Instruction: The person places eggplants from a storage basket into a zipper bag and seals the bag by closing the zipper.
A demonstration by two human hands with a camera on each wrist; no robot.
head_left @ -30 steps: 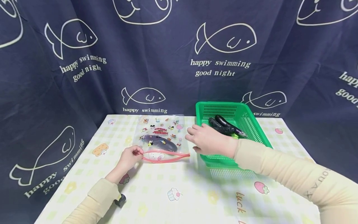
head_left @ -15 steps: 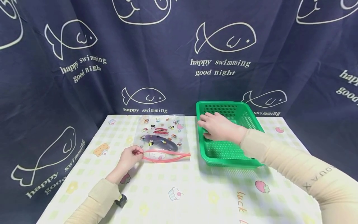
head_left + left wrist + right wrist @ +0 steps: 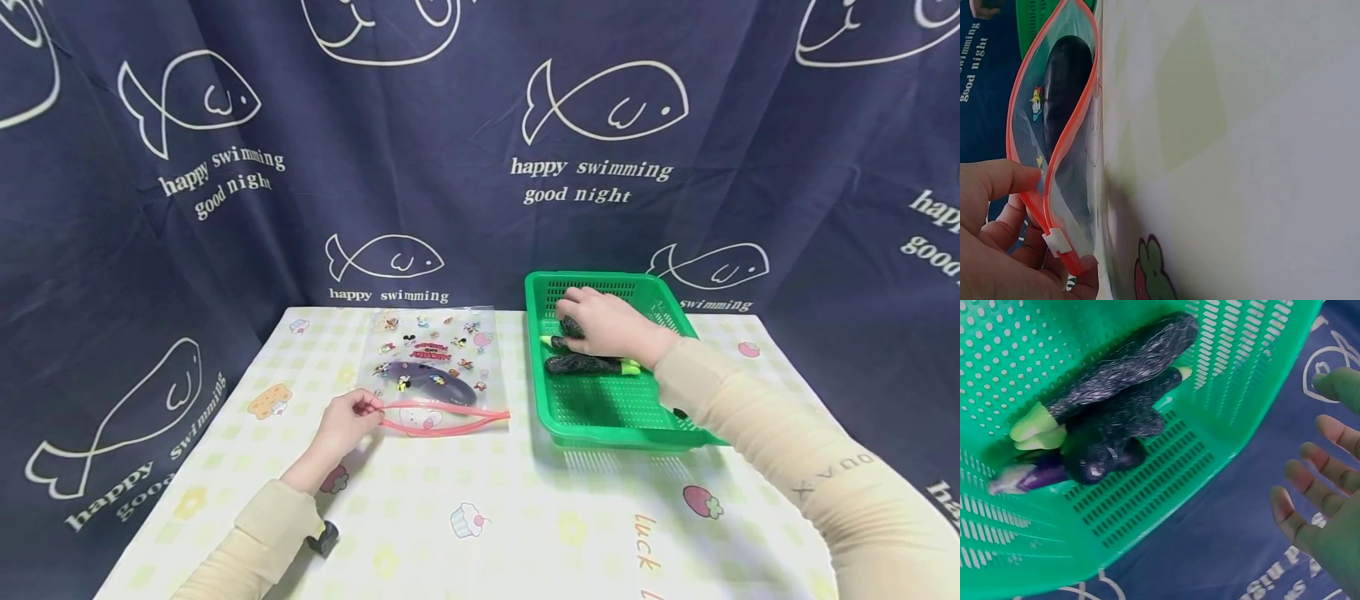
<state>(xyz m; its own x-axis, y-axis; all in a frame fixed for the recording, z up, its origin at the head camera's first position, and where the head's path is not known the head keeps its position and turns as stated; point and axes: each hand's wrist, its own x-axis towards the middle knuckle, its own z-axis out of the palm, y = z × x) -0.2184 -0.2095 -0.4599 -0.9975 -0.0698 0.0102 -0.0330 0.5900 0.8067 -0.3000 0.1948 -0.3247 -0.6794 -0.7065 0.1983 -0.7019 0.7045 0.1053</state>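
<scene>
My left hand (image 3: 348, 425) pinches the corner of a clear zip bag (image 3: 480, 358) printed with cartoon figures. Its red-edged mouth gapes, and a white slider (image 3: 1057, 242) sits near my fingers in the left wrist view. A dark eggplant (image 3: 1065, 81) lies inside the bag. My right hand (image 3: 611, 325) is over the back of a green basket (image 3: 622, 437), fingers bent loosely and spread apart in the right wrist view. In the basket lie dark, wrinkled long vegetables with light green ends (image 3: 1129, 359) and a glossy eggplant with a purple neck (image 3: 1044, 478).
A white tablecloth (image 3: 420, 517) with pastel checks and cartoon prints covers the table. The basket stands at the back right, beside the bag. Behind the table hangs a dark blue curtain (image 3: 465, 192) with fish drawings.
My right hand has gone from beside the bag to over the basket, then farther right and back within it. The left hand keeps its pinch on the bag, which has not moved.
</scene>
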